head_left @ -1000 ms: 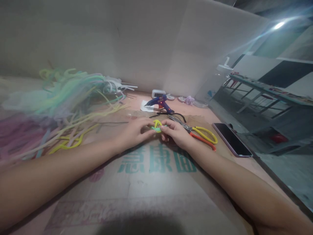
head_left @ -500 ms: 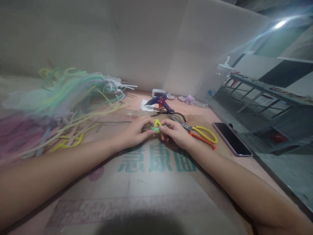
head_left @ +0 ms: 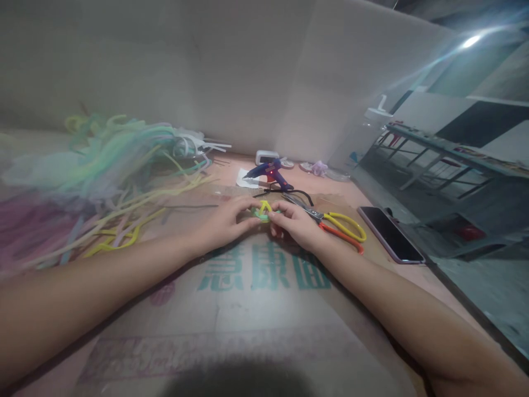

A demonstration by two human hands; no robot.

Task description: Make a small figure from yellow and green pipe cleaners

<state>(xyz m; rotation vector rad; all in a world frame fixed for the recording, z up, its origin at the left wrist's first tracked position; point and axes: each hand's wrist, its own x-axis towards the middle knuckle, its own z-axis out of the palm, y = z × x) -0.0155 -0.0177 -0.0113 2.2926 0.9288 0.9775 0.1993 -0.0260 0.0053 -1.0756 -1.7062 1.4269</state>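
Between my two hands is a small piece of bent yellow and green pipe cleaners (head_left: 264,208), with a yellow peak on top and a green strand low down. My left hand (head_left: 232,220) pinches its left side between thumb and fingers. On the other side, my right hand (head_left: 294,221) grips it with thumb and forefinger, the remaining fingers curled under. Fingertips cover both ends of the piece. Just right of my right hand lie scissors (head_left: 341,226) with one yellow and one orange handle. A black pipe cleaner (head_left: 303,194) lies beyond the hands.
A blue glue gun (head_left: 268,172) with a red light rests behind the hands, near a small white device (head_left: 266,157). Loose pastel pipe cleaners (head_left: 124,138) heap up at left. A phone (head_left: 390,234) lies by the table's right edge; a clear bottle (head_left: 351,146) stands behind.
Both hands keep their pinch on the pipe-cleaner piece, which has barely moved. The whole view has shifted very slightly.
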